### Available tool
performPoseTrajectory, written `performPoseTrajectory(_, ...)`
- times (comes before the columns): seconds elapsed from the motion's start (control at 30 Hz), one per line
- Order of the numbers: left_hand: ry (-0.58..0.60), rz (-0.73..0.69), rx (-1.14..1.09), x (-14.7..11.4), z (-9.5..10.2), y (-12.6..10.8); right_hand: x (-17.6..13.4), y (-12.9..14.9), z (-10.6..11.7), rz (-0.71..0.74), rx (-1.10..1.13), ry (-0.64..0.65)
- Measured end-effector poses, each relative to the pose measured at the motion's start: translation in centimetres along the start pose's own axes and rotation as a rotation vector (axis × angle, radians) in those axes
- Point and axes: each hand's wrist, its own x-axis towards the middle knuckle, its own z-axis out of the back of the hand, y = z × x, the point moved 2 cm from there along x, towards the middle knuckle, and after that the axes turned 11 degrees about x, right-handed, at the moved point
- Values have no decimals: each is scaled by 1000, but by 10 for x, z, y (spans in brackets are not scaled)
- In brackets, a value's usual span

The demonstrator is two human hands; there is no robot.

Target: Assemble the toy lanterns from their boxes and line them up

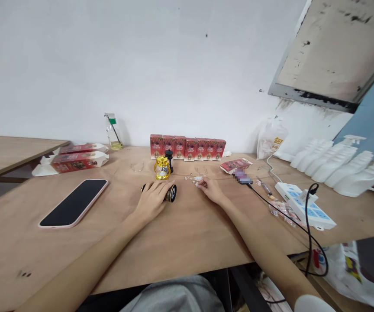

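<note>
My left hand (153,198) lies over a dark small lantern (171,193) on its side, fingers curved across it. Its round base faces right, and the hand covers most of its body. Just behind stand a gold mini lantern (162,169) and a black one (169,159), both upright. My right hand (211,190) rests on the table with thumb and fingertips pinched together at a small pile of white pieces (198,178). What sits between those fingertips is too small to make out. A few more loose white bits lie to the left of the pile.
Red boxes (188,149) stand in a row by the wall. Opened cartons (79,161) and a phone (75,203) lie left. On the right are a power strip (304,206) with black cable, wrapped packets (284,212) and white spray bottles (336,160). A glass bottle (114,134) stands behind.
</note>
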Motion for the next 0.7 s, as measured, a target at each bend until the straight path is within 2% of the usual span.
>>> performPoseTrajectory(0.13, 0, -7, 2, 0, -1, 0, 2, -7, -8, 55, 83, -32)
performPoseTrajectory(0.4, 11, -7, -13, 0, -2, -2, 7, -4, -15, 93, -125, 25)
performPoseTrajectory(0.63, 22, -18, -20, 0, -2, -1, 7, -4, -14, 73, 71, 5)
performPoseTrajectory(0.7, 19, -17, -18, 0, -2, 0, 6, -2, -13, 71, 66, 5)
